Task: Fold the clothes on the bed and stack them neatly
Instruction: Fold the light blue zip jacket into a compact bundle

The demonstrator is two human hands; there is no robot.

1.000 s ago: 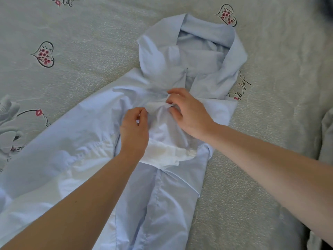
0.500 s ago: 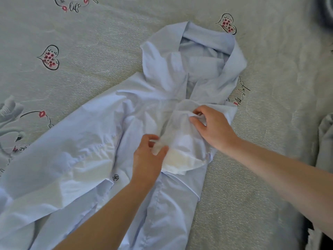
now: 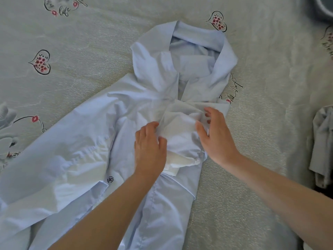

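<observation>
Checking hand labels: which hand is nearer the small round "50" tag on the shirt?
Left. The left hand is just up-right of the tag; the right hand is farther right.

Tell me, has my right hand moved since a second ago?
Yes. The right hand has shifted right and nearer the person, away from the collar of the shirt, toward its right edge.

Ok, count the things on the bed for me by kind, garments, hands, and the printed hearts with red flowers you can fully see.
Garments: 2, the light blue shirt and the grey garment at the right edge.
Hands: 2, the left hand and the right hand, both on the shirt.
Printed hearts: 2, one and another on the bedsheet.
Total: 6
</observation>
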